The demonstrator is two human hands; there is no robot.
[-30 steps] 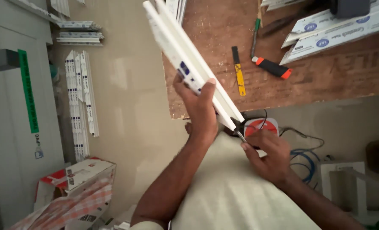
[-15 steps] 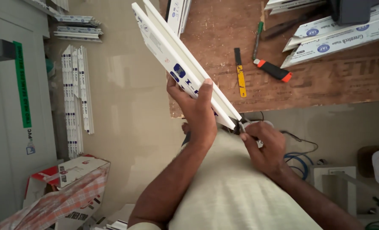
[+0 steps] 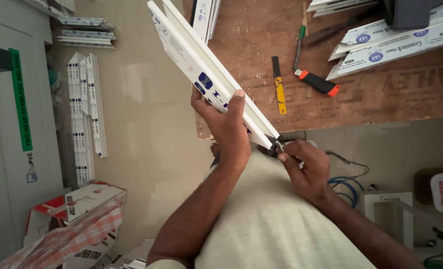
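Observation:
My left hand (image 3: pixel 227 127) grips a long white plastic channel strip (image 3: pixel 201 69) with blue marks, holding it slanted up and to the left over the floor and the table's edge. At the strip's lower end my right hand (image 3: pixel 303 164) is closed around a small dark metal tool (image 3: pixel 277 147) that touches that end. Just what kind of tool it is stays mostly hidden by my fingers.
A brown wooden table (image 3: pixel 381 99) carries a yellow-and-black cutter (image 3: pixel 278 87), an orange-and-black handled tool (image 3: pixel 317 82), a green pen-like tool (image 3: pixel 298 47) and more white strips (image 3: pixel 395 42). White strips (image 3: pixel 84 109) lie on the floor at left. A red-and-white carton (image 3: pixel 82 209) sits lower left; blue cable (image 3: pixel 348 187) at right.
The strip and both hands have shifted slightly left in view as my head moved. My right hand stays at the strip's lower end with the tool.

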